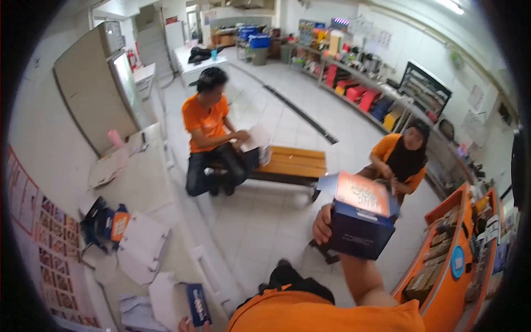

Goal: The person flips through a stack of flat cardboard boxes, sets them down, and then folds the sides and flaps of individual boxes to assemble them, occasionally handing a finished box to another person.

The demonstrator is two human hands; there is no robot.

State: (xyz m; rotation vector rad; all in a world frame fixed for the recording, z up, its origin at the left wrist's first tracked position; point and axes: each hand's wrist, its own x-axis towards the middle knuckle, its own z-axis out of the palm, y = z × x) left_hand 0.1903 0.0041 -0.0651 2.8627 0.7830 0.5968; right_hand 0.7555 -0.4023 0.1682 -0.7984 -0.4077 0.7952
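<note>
My right hand (322, 224) grips the left side of a dark blue box (357, 232) and holds it up in front of me. The box's orange-printed lid flap (362, 193) stands open. At the bottom edge only a sliver of my left hand (185, 325) shows. It touches the lower end of a flat blue carton (198, 304) lying on the white counter (149, 182), and I cannot tell whether it grips the carton.
Flattened white and blue cartons (141, 249) litter the counter at left. A person in orange (207, 119) sits on a wooden bench (290, 161) holding white card. Another person in orange (401, 157) sits beyond my box. An orange display rack (448, 276) stands at right.
</note>
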